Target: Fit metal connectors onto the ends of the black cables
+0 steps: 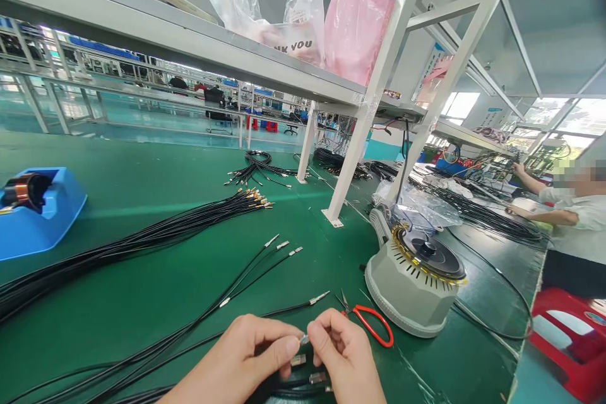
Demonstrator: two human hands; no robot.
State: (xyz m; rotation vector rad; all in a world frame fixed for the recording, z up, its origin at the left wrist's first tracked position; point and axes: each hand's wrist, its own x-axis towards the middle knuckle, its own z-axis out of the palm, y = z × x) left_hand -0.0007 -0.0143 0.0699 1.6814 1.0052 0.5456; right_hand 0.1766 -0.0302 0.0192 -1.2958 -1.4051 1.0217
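Low in the head view, my left hand [255, 353] and my right hand [344, 350] meet fingertip to fingertip. Between them is a small silvery connector [304, 339], pinched from both sides; most of it is hidden by the fingers. Below the hands lie black cables with metal plug ends [316, 378]. Just beyond, a single black cable [288, 310] ends in a pointed silver tip. Scissors with red handles [374, 322] lie beside my right hand. Further left, a few cables with silver ends [255, 265] are spread on the green table mat [142, 290].
A large bundle of black cables [165, 227] crosses the left side, near a blue tape holder [47, 214]. A round grey tape dispenser [416, 278] stands right. White shelf posts [360, 158] rise behind. A person [575, 214] works at far right, by a red stool [568, 341].
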